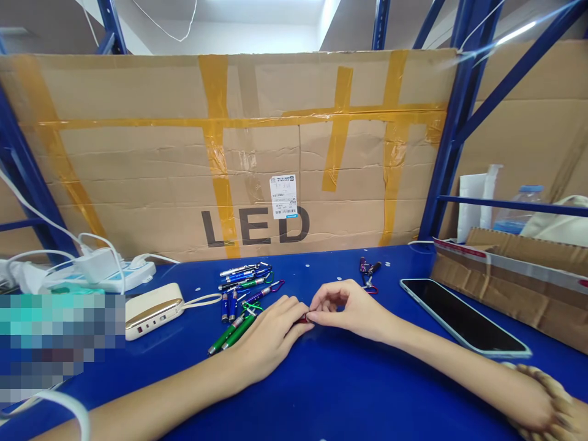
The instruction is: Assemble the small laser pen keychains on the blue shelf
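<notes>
Both my hands rest on the blue table [321,380] and meet at its middle. My left hand [269,334] lies knuckles up, its fingers curled round a small red pen-like light [303,319], of which only a short red piece shows. My right hand [346,309] pinches the end of that same red piece with thumb and forefinger. Just left of my left hand lies a loose pile of small keychain pen lights [241,294] in green, blue, silver and purple. One more dark pen light [369,272] with a clip lies apart, behind my right hand.
A phone [463,318] lies face up at the right, beside an open cardboard box [509,275]. A cream power bank [151,309] and a white power strip [105,272] with cables sit at the left. A taped cardboard sheet marked LED [252,153] stands behind.
</notes>
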Demonstrator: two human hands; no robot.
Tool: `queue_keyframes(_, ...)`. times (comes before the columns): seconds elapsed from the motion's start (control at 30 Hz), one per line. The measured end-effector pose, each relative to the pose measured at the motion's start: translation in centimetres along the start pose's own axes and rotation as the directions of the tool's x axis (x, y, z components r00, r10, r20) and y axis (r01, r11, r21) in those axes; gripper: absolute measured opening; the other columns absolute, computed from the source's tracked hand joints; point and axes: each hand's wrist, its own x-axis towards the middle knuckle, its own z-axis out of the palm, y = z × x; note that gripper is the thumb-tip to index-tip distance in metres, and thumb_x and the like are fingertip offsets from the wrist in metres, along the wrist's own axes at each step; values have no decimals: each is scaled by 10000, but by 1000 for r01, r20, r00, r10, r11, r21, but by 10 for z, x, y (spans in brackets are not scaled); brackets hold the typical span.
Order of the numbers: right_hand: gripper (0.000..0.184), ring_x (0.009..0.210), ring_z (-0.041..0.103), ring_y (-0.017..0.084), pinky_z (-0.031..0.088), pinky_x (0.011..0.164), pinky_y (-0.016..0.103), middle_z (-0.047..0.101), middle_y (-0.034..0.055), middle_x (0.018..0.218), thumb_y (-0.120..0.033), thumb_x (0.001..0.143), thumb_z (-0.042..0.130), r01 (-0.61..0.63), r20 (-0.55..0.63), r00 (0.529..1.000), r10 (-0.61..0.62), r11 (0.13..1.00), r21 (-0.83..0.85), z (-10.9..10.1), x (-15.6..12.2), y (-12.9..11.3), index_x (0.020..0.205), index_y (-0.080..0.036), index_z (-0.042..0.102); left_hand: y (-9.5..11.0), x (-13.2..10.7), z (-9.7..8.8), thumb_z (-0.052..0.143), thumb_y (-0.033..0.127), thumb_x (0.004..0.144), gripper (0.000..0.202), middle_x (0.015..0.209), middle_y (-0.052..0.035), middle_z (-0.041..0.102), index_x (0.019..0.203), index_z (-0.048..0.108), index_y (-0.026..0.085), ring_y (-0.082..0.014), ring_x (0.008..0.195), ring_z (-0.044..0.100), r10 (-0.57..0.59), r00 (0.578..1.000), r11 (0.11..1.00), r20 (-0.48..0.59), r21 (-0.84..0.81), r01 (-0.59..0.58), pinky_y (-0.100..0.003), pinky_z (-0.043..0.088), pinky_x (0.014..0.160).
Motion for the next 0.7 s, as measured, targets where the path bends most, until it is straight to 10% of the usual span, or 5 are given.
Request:
queue_keyframes(0.3,270,567,529,111,425,550,238,630,10,675,-415,794,551,82,-201,970,-134,966,-247,-16,5,0,824,-175,671,-4,-2,0,290,309,942,219,906,-17,550,939,492,224,-160,852,504,-42,999,992,-32,-122,38,-299,403,784)
queue_keyframes(0.47,223,713,598,161,455,624,264,672,49,839,-328,801,522,-23,-518,776,-359,805,-592,-72,7,10,901,-184,660,-1,-4,-2,284,349,936,238,900,-14,558,925,491,232,-158,822,522,-93,995,983,-24,-161,88,-298,409,756)
queue_keyframes(0.7,174,707,636,177,454,620,252,707,-1,829,-383,710,633,-291,-355,935,8,586,-756,-115,2,27,783,-241,704,-3,-3,1,271,393,926,274,823,-9,532,836,460,215,-154,739,514,-103,994,987,-40,-125,98,-293,407,697)
